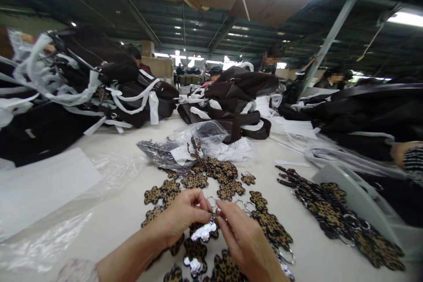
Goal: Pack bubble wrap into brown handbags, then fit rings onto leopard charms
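Near the middle of the table, my left hand [188,213] and my right hand [244,233] meet fingertip to fingertip. Both pinch a small metal key ring [212,199], its lower part hidden by the fingers. Just below them is a leopard-print bear-shaped charm [214,232] with a crumpled silvery piece [203,231] over it; whether it hangs from the ring I cannot tell. Several more leopard-print charms [194,179] lie around and beneath my hands. Some metal rings [250,206] rest beside my right hand.
Finished-looking charms with braided cords [330,211] lie at the right beside a grey plastic bin [360,198]. Clear plastic bags [205,134] sit ahead. Dark bags [228,97] with white wrapped straps are piled behind. A co-worker's forearm [399,154] shows at the right edge.
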Demonstrator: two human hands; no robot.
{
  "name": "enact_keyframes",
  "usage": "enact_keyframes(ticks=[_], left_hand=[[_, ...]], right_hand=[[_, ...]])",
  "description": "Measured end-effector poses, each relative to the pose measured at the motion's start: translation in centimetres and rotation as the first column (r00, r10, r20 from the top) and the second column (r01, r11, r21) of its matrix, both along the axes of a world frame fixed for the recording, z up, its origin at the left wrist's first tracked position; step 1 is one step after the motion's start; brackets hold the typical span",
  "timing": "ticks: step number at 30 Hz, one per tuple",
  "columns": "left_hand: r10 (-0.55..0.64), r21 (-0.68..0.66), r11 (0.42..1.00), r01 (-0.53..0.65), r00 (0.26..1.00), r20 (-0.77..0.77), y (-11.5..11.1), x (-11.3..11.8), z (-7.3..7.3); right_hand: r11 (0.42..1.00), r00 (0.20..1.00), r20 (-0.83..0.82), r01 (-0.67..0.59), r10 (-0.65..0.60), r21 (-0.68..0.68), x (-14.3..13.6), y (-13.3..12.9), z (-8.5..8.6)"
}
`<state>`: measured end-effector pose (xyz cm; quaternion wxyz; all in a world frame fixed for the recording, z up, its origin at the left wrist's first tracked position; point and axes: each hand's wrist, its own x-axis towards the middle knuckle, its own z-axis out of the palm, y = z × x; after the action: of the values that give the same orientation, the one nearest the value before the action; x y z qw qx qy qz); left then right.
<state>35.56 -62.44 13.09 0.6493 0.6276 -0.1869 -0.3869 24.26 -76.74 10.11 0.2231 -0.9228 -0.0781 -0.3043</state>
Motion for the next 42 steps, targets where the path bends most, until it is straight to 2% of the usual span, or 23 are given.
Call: enact_keyframes(ticks=[19,23,26,28,29,30,33,35,37,38,40,41,42], left_hand=[[0.007,-0.067,0.998,-0.01,0.999,-0.045,0.2,1.0,-0.8],[-0.012,-0.065,0.998,0.007,0.997,-0.076,0.5,1.9,-0.6],[-0.029,-0.069,0.997,0.024,0.996,-0.081,0.6,2.1,-0.7],[-0.027,-0.059,0.998,0.023,0.998,-0.058,0.5,2.0,-1.0],[-0.022,-0.055,0.998,0.019,0.998,-0.053,0.4,1.9,-1.2],[-0.017,-0.056,0.998,0.015,0.998,-0.053,0.3,1.8,-1.4],[-0.032,-0.076,0.997,0.027,0.997,-0.068,0.2,1.7,-1.8],[-0.082,-0.073,0.994,0.079,0.996,-0.029,0.3,1.7,-1.6],[-0.12,-0.047,0.99,0.129,0.981,0.155,0.6,1.5,-0.9],[-0.129,-0.037,0.989,0.146,0.947,0.295,0.8,1.4,-0.4],[-0.13,-0.041,0.982,0.184,0.82,0.558,1.1,0.9,0.5],[-0.133,-0.048,0.976,0.212,0.759,0.637,1.2,0.7,0.8],[-0.138,-0.056,0.97,0.238,0.722,0.678,1.2,0.4,1.0]], right_hand=[[0.992,0.997,-0.07,-0.045,0.037,-0.121,0.3,0.3,-0.7],[0.995,0.991,-0.096,-0.096,0.097,0.02,0.0,0.1,-0.1],[0.962,0.973,-0.183,-0.092,0.142,0.256,-0.2,-0.1,-0.1],[0.886,0.942,-0.296,-0.002,0.157,0.463,-0.3,-0.1,-0.4],[0.82,0.921,-0.344,0.051,0.182,0.57,-0.3,-0.1,-0.6],[0.733,0.901,-0.373,0.097,0.223,0.673,-0.4,0.0,-0.7],[0.411,0.858,-0.353,0.189,0.372,0.892,-0.5,0.2,-0.2],[0.214,0.827,-0.321,0.248,0.462,0.945,-0.6,0.2,0.5],[0.051,0.808,-0.289,0.308,0.513,0.95,-0.6,0.0,1.1],[-0.026,0.807,-0.275,0.337,0.522,0.941,-0.6,-0.2,1.3],[-0.172,0.82,-0.241,0.377,0.519,0.91,-0.3,-0.5,1.2],[-0.222,0.824,-0.226,0.386,0.52,0.895,-0.2,-0.7,1.0],[-0.221,0.831,-0.206,0.362,0.516,0.906,-0.1,-0.8,0.8]])
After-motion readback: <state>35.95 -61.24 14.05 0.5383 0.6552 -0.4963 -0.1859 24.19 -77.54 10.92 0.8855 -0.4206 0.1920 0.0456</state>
